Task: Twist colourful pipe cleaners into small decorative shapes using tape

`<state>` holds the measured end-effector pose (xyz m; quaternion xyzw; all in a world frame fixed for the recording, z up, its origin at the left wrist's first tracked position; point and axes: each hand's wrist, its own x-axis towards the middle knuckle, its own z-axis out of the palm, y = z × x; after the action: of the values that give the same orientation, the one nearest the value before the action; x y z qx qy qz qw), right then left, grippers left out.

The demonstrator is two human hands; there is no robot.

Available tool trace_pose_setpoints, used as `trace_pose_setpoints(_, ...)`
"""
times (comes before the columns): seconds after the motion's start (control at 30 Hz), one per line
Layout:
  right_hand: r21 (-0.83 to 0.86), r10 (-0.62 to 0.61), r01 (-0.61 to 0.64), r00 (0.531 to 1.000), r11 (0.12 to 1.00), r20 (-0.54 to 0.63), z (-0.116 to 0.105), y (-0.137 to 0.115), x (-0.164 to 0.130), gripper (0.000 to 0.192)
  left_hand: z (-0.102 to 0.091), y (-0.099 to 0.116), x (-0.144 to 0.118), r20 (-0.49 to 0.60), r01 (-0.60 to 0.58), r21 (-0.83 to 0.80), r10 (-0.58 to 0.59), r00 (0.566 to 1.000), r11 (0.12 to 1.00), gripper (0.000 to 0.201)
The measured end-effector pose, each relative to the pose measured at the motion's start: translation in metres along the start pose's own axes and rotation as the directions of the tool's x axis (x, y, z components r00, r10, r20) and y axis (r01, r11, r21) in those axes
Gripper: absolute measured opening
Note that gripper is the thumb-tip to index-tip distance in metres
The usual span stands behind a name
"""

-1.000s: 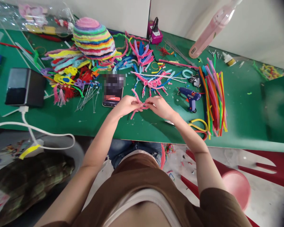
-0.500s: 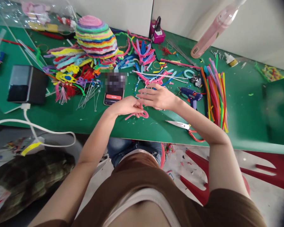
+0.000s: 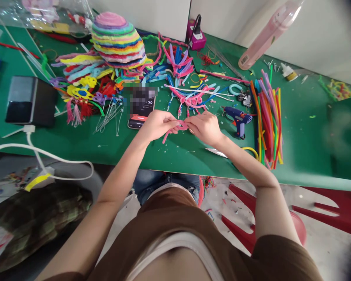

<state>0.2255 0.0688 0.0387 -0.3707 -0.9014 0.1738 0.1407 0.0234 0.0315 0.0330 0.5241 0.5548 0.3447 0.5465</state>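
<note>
A pink pipe cleaner [image 3: 165,136], bent into a loop, is pinched between my two hands above the near part of the green table. My left hand [image 3: 160,124] is closed on its left side, where a loose end hangs down. With fingertips pressed together, my right hand [image 3: 205,127] grips the loop's right side. Just beyond my fingers lies a pink and blue pipe-cleaner piece [image 3: 190,99] with curled spirals and beaded strands. A phone [image 3: 142,105] lies beside my left hand. Scissors [image 3: 216,152] rest partly under my right forearm.
A blue glue gun [image 3: 236,118] and a bundle of coloured pipe cleaners [image 3: 269,125] lie to the right. A striped rainbow hat-like piece [image 3: 117,41] sits at the back left. A black box [image 3: 32,101] with a white cable stands at left; a pink bottle [image 3: 269,37] is at the back.
My right hand has come down from its spread position and now pinches the pink loop. My left hand has lifted slightly away from me with the pipe cleaner.
</note>
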Motion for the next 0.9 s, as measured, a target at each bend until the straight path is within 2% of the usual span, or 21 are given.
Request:
trace_pose_setpoints(0.1, 0.168, 0.124, -0.121, 0.992, 0.978, -0.008, 0.003, -0.002, -0.002, 0.029, 0.007, -0.002, -0.002, -0.085, -0.064, 0.105, 0.073, 0.994, 0.992, 0.022)
trace_pose_setpoints(0.17, 0.318, 0.147, -0.152, 0.988, 0.936, 0.042, 0.001, 0.000, -0.001, 0.025, 0.009, -0.003, -0.002, -0.102, -0.093, 0.185, 0.113, 0.988, 0.978, 0.020)
trace_pose_setpoints(0.23, 0.421, 0.142, -0.162, 0.987, 0.893, 0.079, 0.000, 0.003, 0.000, 0.024, 0.009, -0.003, -0.002, -0.097, -0.085, 0.210, 0.107, 0.989, 0.974, 0.020)
trace_pose_setpoints(0.33, 0.458, 0.143, -0.152, 0.988, 0.876, 0.054, -0.002, 0.004, 0.000, 0.026, 0.008, -0.003, -0.002, -0.115, -0.059, 0.155, 0.078, 0.990, 0.986, 0.022)
trace_pose_setpoints(0.43, 0.474, 0.166, -0.151, 0.986, 0.867, 0.011, 0.001, 0.001, -0.003, 0.030, 0.009, -0.003, -0.003, -0.183, -0.078, 0.116, 0.098, 0.978, 0.990, 0.026)
trace_pose_setpoints(0.53, 0.505, 0.244, -0.187, 0.969, 0.843, -0.048, 0.006, -0.004, -0.003, 0.030, 0.013, -0.005, -0.003, -0.251, -0.121, 0.110, 0.145, 0.957, 0.987, 0.027)
trace_pose_setpoints(0.67, 0.582, 0.356, -0.227, 0.927, 0.781, -0.117, 0.015, -0.003, 0.002, 0.030, 0.019, -0.011, -0.002, -0.283, -0.170, 0.079, 0.185, 0.941, 0.982, 0.028)
trace_pose_setpoints(0.83, 0.734, 0.361, -0.211, 0.931, 0.645, -0.049, 0.016, 0.006, 0.010, 0.025, 0.015, -0.013, -0.001, -0.244, -0.184, 0.062, 0.194, 0.950, 0.981, 0.031)
trace_pose_setpoints(0.9, 0.756, 0.346, -0.203, 0.938, 0.623, -0.033, 0.015, 0.008, 0.013, 0.023, 0.012, -0.011, -0.003, -0.236, -0.172, 0.092, 0.189, 0.953, 0.981, 0.031)
